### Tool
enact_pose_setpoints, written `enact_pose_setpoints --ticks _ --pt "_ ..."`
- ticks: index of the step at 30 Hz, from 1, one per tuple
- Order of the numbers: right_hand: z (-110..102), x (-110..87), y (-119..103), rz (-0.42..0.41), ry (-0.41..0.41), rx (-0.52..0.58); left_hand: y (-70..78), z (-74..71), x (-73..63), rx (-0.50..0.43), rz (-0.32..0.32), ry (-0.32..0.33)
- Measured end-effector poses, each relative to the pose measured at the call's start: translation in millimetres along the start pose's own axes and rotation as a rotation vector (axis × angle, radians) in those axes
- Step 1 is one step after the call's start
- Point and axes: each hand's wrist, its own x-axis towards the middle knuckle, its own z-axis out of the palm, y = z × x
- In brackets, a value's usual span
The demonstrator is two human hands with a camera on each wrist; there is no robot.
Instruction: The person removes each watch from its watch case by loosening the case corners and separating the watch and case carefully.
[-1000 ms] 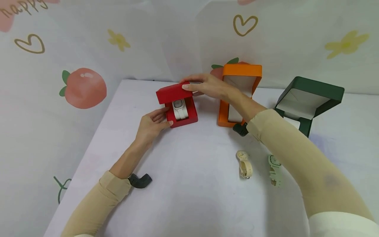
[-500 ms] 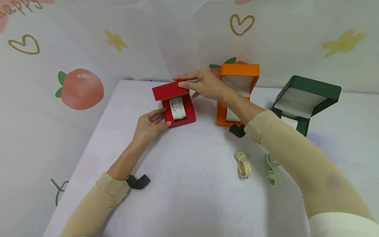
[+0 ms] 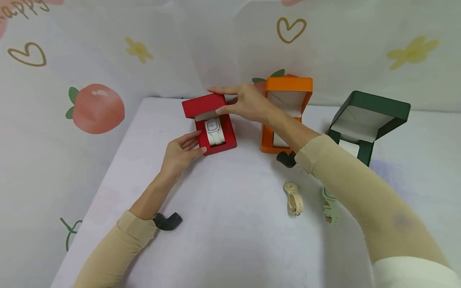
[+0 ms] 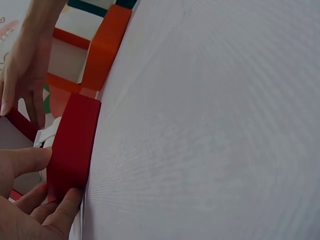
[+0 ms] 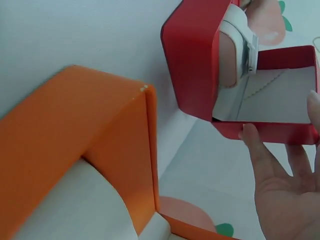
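Observation:
A red watch box point(image 3: 220, 149) stands at the back left of the table, its lid point(image 3: 201, 105) tilted up. Inside it sits a white wristwatch point(image 3: 213, 127), wrapped round with the square dial facing up. My left hand point(image 3: 178, 155) grips the left side of the base, thumb at the front corner. My right hand point(image 3: 250, 104) holds the lid by its right end, thumb on the front edge and fingers behind. Close up in the right wrist view, the thumb point(image 5: 313, 110) lies on the lid's rim, over its pale lining.
An orange watch box point(image 3: 289, 84) stands with raised lid to the right, partly behind my right forearm. Farther right is a dark green box point(image 3: 381, 103), also raised. A cream watch point(image 3: 295, 203) and a pale green watch point(image 3: 328, 196) lie nearer me, by the right sleeve.
The red lid has tipped further back with my right hand, showing more of the watch and some pale lining. My left hand keeps its hold on the base.

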Motion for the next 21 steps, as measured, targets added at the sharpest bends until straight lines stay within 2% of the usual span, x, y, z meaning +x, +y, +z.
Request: enact_pose_setpoints --ticks 5,10,14,21 --pt "-3.2 3.8 2.0 0.004 0.009 0.012 0.1 0.6 0.4 -0.006 0.013 -0.004" --pt "-8.3 5.9 2.1 0.024 -0.02 0.1 2.7 -0.5 1.7 0.021 0.019 -0.018" --pt "-8.2 8.8 3.2 0.047 0.017 0.155 2.3 0.6 3.7 0.036 0.011 -0.02" --pt "-8.3 10.8 3.1 0.093 0.052 0.15 3.7 2.2 2.6 0.073 0.039 -0.027"
